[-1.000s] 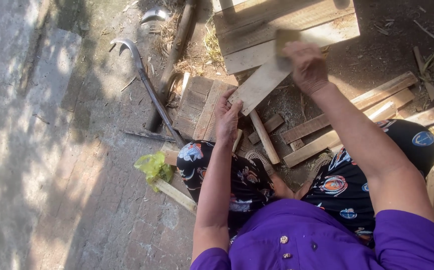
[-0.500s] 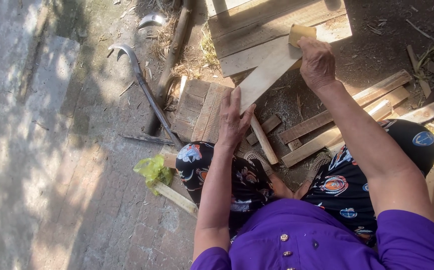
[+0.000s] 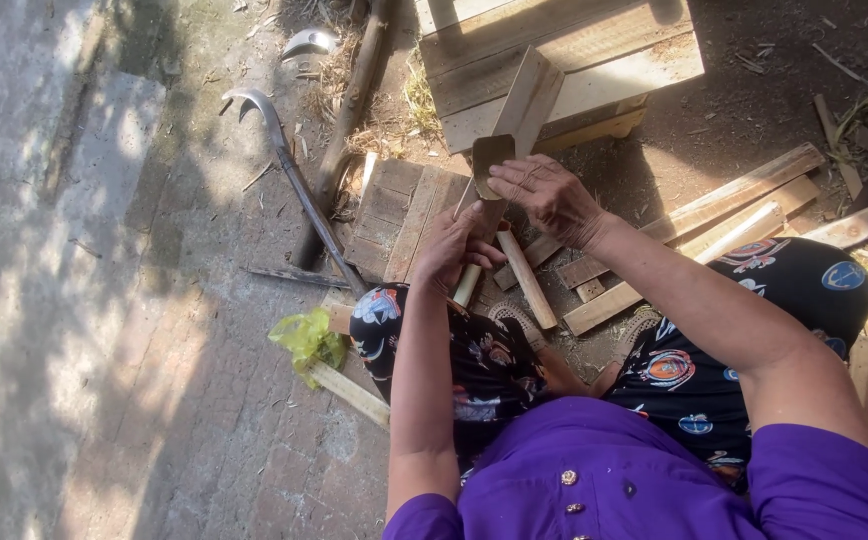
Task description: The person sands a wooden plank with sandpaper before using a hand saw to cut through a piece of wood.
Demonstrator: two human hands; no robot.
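Note:
My right hand (image 3: 552, 200) is closed over a small dark chopping blade (image 3: 491, 160), which lies against a narrow wooden plank (image 3: 529, 95). The plank stands tilted, its top end toward the pallet. My left hand (image 3: 456, 245) grips the plank's lower end. Just below that hand a pale round stick (image 3: 467, 286) pokes out; I cannot tell whether it is the blade's handle. Both hands work above my knees, which are in dark patterned cloth (image 3: 474, 350).
A wooden pallet (image 3: 574, 60) lies ahead. Split slats (image 3: 714, 215) are scattered to the right, and a small slatted board (image 3: 399, 205) lies on the ground. A long curved sickle (image 3: 289, 165) lies to the left by a log (image 3: 349, 130). A yellow plastic bag (image 3: 306, 340) is near my left knee.
My right hand has come down from its raised position with the blade. My left hand, open before, has closed on the plank's lower end. The plank now stands steeper.

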